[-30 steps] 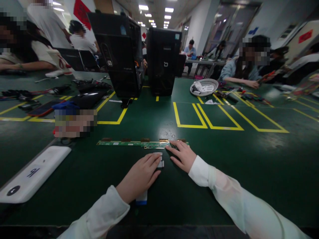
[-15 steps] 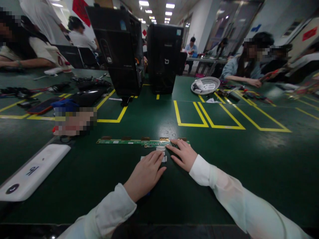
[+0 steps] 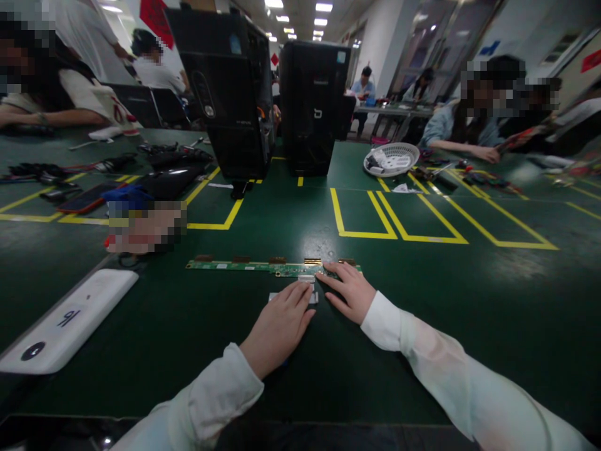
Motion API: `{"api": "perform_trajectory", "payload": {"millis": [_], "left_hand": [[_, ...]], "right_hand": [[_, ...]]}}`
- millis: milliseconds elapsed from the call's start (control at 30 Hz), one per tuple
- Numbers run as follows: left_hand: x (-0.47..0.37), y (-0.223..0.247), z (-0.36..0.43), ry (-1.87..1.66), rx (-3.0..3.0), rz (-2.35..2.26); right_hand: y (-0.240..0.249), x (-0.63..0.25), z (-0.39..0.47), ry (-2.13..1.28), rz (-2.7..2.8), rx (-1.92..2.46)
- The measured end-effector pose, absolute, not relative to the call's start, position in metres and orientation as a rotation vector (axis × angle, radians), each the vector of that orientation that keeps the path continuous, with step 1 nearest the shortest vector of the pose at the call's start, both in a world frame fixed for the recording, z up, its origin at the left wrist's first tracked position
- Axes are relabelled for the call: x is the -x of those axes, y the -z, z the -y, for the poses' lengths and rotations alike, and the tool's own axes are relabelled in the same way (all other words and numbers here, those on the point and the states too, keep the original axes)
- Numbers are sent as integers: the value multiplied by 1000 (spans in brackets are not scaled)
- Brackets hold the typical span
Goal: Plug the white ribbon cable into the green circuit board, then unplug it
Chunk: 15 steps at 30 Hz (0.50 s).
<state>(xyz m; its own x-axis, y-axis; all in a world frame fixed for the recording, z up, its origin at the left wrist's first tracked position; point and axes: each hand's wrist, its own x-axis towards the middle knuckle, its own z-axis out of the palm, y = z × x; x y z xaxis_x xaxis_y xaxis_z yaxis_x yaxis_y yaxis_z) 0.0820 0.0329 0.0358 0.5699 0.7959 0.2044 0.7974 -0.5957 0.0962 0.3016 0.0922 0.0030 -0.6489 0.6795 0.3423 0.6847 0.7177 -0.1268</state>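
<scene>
A long, narrow green circuit board [image 3: 253, 267] lies flat across the table, with copper-coloured tabs along its far edge. My right hand [image 3: 350, 289] rests on the board's right part, its fingers spread. Just below the board, my left hand [image 3: 284, 319] lies over a small pale flat piece [image 3: 313, 298], its fingers close together on it and covering most of it. A whitish connector strip shows between that piece and the board. Whether the left fingers grip the piece or only press on it is hard to see.
Two black computer towers [image 3: 225, 100] stand at the back. A white basket [image 3: 399, 158] with parts sits back right, near tools. On the left lie a white device [image 3: 89, 316], cables and black items. Several people sit around the tables.
The whole view has shifted slightly, moving things a little to the right in the picture. Both hands keep nearly the same places relative to the board.
</scene>
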Motion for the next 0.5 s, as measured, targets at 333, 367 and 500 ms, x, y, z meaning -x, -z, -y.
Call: {"api": "perform_trajectory", "payload": {"millis": [333,367,500], "left_hand": [[-89,-35,-32,299,2721,1432],[-90,-34,-31,306,2704,1444],[-93,-32,-27,313,2653,1472]], "right_hand": [[2,-302,-94,40,2548,1036],[2,-302,-94,38,2551,1040],[2,-302,-94,31,2563,1049]]}}
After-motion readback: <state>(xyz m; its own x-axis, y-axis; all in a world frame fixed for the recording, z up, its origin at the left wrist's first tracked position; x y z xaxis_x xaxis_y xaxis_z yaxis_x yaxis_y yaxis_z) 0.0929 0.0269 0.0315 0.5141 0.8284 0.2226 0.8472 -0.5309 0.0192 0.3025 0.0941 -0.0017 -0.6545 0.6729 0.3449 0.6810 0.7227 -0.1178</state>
